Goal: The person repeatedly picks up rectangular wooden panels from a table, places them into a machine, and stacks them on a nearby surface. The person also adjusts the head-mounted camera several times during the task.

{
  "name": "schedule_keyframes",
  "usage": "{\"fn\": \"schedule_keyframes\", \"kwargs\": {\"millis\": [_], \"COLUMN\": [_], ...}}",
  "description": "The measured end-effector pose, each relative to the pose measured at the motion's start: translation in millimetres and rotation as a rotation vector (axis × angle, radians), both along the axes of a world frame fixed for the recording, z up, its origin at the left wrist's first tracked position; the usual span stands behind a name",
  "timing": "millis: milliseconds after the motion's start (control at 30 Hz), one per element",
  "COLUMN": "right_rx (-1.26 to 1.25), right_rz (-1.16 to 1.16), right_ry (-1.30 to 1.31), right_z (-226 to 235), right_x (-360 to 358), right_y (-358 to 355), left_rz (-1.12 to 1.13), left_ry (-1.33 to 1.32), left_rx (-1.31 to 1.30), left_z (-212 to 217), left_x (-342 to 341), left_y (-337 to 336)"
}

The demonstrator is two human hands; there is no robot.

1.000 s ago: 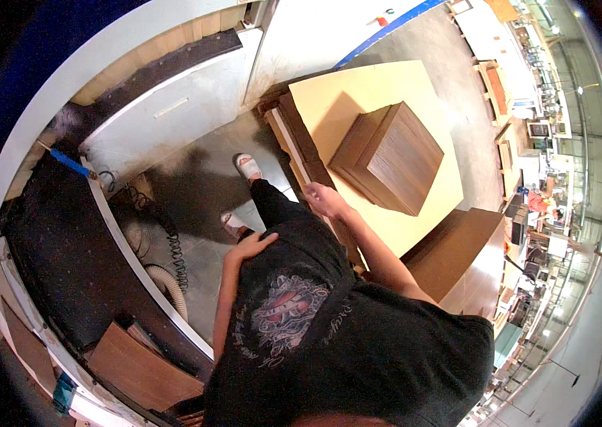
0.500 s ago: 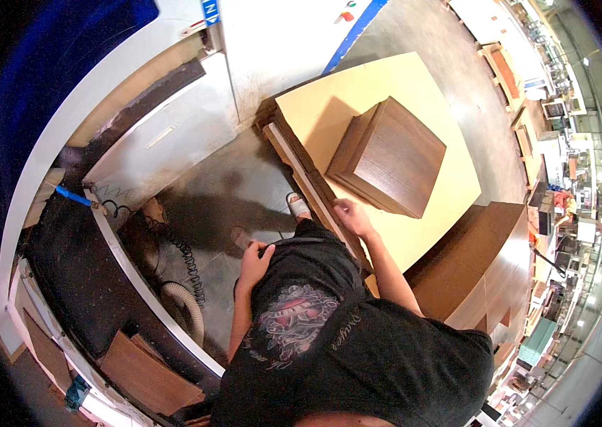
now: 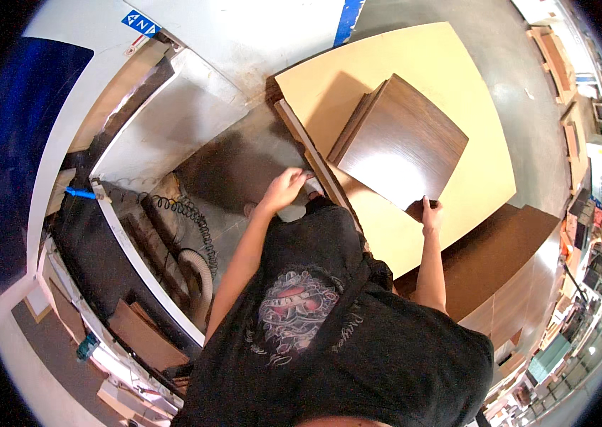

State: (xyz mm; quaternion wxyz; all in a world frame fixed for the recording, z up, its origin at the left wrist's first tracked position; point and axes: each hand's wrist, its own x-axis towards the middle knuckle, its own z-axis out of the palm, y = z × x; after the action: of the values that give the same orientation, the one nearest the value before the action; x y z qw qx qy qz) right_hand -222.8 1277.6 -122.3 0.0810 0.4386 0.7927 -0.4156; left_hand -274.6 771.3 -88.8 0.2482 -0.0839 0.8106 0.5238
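Note:
A stack of dark brown wood panels (image 3: 402,146) lies on a pale wooden board (image 3: 450,64) that tops a low cart. My right hand (image 3: 428,213) grips the near corner of the top dark panel. My left hand (image 3: 285,189) reaches out to the near left edge of the pale board, fingers curled at the edge by a thin strip of wood (image 3: 308,153). Whether that hand holds anything cannot be made out. My black printed shirt fills the lower middle of the view.
A grey machine bed (image 3: 165,128) with a coiled black hose (image 3: 190,213) and a pale duct hose (image 3: 197,270) stands to my left. More dark brown panels (image 3: 500,256) are stacked at my right. Concrete floor with blue tape (image 3: 347,14) lies ahead.
I have stepped closer to the cart. My left hand rose from my hip to the board's edge, and my right hand moved from that edge to the dark panel's corner.

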Motion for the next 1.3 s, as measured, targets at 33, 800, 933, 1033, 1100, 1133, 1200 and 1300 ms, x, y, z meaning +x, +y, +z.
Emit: {"fn": "schedule_keyframes", "kwargs": {"millis": [33, 800, 933, 1033, 1100, 1133, 1200, 1300], "right_rx": [0.166, -0.608, -0.908, -0.879, -0.857, -0.851, -0.839, -0.790], "right_rz": [0.034, -0.334, -0.332, -0.347, -0.361, -0.329, -0.336, -0.331], "right_ry": [0.019, 0.077, 0.205, 0.247, 0.249, 0.275, 0.256, 0.189], "right_z": [-4, -19, -9, 3, 7, 8, 6, -3], "right_x": [2, 49, 31, 20, 20, 23, 34, 58], "right_y": [-3, -139, -147, -156, -160, -160, -159, -153], "left_rz": [0.019, -0.132, -0.141, 0.008, 0.022, 0.023, 0.012, -0.068], "left_ry": [0.005, -0.077, -0.035, -0.127, -0.118, -0.124, -0.116, -0.119], "left_rx": [0.033, -0.309, -0.333, -0.250, -0.351, -0.399, -0.397, -0.418], "left_z": [-4, -32, -34, -31, -25, -22, -15, -8], "left_x": [-21, -151, -156, -149, -148, -146, -145, -131], "left_y": [18, 60, 66, 84, 92, 96, 100, 109]}}
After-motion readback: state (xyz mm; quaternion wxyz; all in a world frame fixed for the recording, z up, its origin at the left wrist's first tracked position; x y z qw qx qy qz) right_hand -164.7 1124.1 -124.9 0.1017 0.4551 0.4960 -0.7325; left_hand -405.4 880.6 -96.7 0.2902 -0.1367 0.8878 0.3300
